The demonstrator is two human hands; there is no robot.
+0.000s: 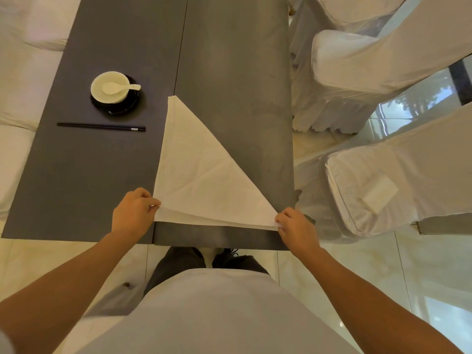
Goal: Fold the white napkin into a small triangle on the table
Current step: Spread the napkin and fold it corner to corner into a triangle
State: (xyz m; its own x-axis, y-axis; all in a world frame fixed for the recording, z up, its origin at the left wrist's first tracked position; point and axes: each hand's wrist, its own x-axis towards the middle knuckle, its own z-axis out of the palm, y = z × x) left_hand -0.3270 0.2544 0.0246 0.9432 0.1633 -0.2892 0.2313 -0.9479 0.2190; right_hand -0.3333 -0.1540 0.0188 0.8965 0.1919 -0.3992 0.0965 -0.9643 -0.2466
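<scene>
White cloth folded into one big triangle lay flat on the grey table [229, 60], so the white napkin [201, 175] sat right at the near edge in front of the person. Its base ran along the 6 o'clock side of the table, and its tip pointed to roughly 11 o'clock, ending by the seam between the two tabletop halves. The left hand [132, 213] pinched the 7 o'clock corner between thumb and fingertips, and the layers looked slightly parted there. The right hand [297, 229] gripped the sharp 5 o'clock corner, fingers curled onto the cloth close to the table's own corner. Both forearms were bare.

Off at 10 o'clock from the napkin, a cream bowl [102, 95] sat on a black saucer [134, 104], with a white spoon [120, 87] lying in it, handle sticking out toward 3 o'clock. Just to the 6 o'clock side of the saucer, dark chopsticks [101, 127] lay crosswise, their right end near the napkin's left edge but not touching it.

Out past the table at 2 and 4 o'clock stood chairs in white covers [370, 67]. The nearer one had a pale rectangle on its seat, couldn't tell what it was. Pale glossy floor tiles [357, 277] showed underneath, and the person wore a light shirt [217, 315] with dark trousers
</scene>
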